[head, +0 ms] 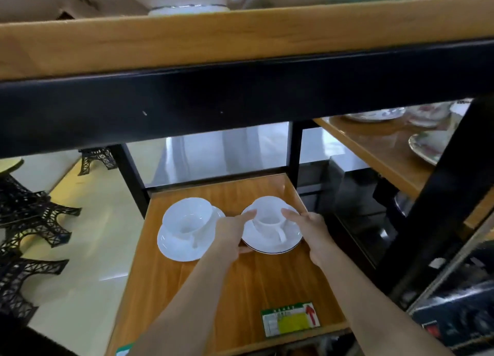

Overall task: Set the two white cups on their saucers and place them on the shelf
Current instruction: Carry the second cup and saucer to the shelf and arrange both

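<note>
Two white cups stand on white saucers on the lower wooden shelf [240, 283]. The left cup [187, 218] sits on its saucer [173, 248], untouched. The right cup [268, 212] sits on a dark-rimmed saucer [270, 244]. My left hand [231, 234] grips that saucer's left edge, with a finger stretched to the cup's rim. My right hand [311, 228] is at the saucer's right edge, a finger touching the cup's rim. The cup handle [280, 234] points toward me.
A thick upper shelf [240, 42] with a black front bar overhangs the view. Black tower models [29, 222] stand at left. Patterned plates [427, 147] lie on a shelf at right. A green price label [290, 319] lies near the shelf's front edge. A black post [433, 208] rises at right.
</note>
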